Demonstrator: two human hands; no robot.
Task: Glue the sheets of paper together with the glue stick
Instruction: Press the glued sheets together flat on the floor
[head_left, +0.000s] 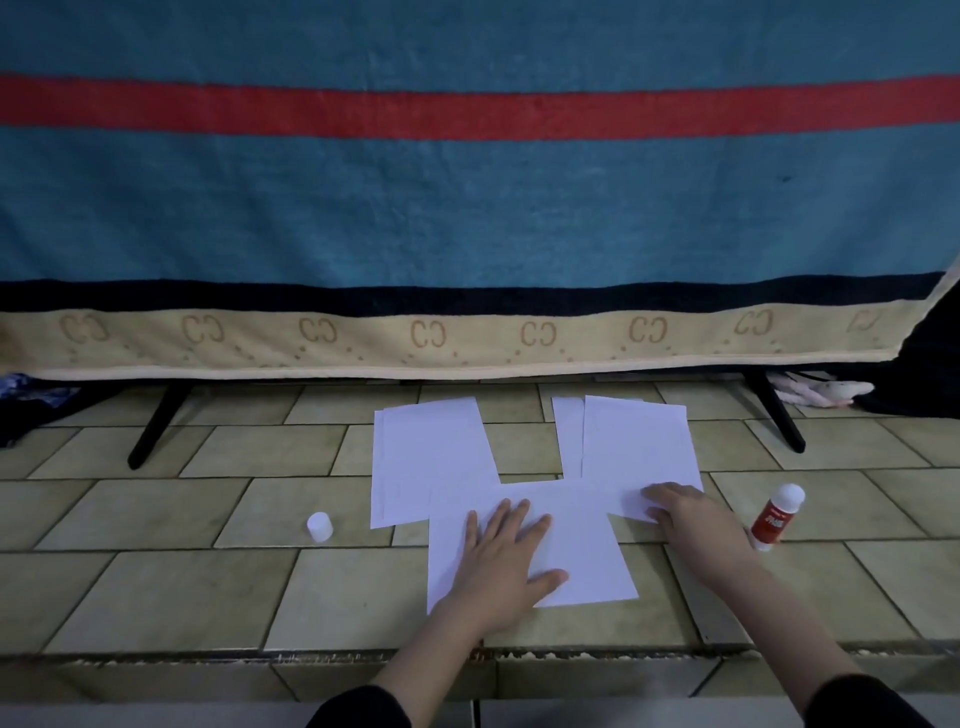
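While the left hand (511, 558) lies flat with fingers spread on the nearest sheet of paper (582, 551), the right hand (685, 512) presses straight fingers on the right-hand sheets (636, 441). Both hands are apart, gripping nothing. Another stack of sheets (431, 457) lies beyond the left hand. Just right of the right hand stands the uncapped red glue stick (776, 517); its white cap (319, 526) sits well left of the left hand on the tiled floor (208, 597).
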